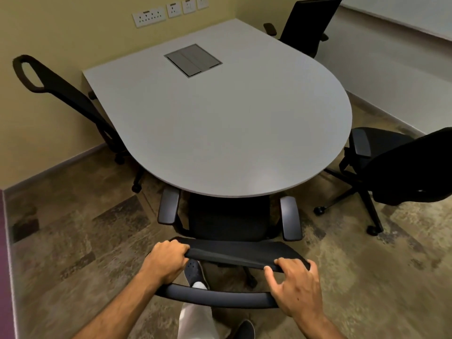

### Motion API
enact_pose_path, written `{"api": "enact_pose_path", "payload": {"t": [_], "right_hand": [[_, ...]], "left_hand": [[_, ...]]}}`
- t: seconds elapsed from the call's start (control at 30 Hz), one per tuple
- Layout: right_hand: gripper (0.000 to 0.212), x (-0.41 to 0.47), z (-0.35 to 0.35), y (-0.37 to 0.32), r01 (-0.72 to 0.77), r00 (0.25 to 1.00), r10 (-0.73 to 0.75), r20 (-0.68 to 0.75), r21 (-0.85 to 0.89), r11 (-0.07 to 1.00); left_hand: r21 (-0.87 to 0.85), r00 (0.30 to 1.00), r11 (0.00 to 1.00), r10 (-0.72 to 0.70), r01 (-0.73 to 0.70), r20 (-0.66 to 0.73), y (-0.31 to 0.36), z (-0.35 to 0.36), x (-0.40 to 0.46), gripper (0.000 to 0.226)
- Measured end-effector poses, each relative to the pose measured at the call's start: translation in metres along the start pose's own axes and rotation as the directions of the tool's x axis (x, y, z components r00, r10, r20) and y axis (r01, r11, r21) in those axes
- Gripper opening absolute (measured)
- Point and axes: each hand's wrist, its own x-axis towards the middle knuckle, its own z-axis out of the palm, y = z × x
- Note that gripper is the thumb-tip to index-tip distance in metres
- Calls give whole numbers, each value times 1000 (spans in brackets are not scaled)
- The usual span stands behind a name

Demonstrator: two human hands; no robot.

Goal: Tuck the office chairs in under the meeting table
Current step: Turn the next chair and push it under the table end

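Note:
A grey meeting table (220, 123) with a rounded near end fills the middle of the view. Right in front of me stands a black office chair (230, 221), its seat partly under the table's rounded edge and its armrests just at the rim. My left hand (165, 261) grips the left end of the chair's backrest top. My right hand (296, 282) holds the right end, fingers curled over it. A second black chair (401, 167) stands at the right, turned away and clear of the table.
A third chair (73, 99) leans at the table's left side by the yellow wall. A fourth chair (308, 23) stands at the far right corner. A grey cable hatch (193, 59) sits in the tabletop. My shoes and legs are below the chair on the patterned carpet.

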Motion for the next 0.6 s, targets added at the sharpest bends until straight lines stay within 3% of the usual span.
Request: {"api": "enact_pose_path", "payload": {"t": [0.2, 0.6], "right_hand": [[28, 16, 11, -4, 22, 999, -21, -24, 19, 1000], [31, 87, 16, -42, -55, 998, 55, -31, 2, 998]], "left_hand": [[10, 999, 1000, -10, 10, 33, -11, -8, 17, 12], [96, 996, 993, 61, -68, 65, -46, -67, 91, 19]]}}
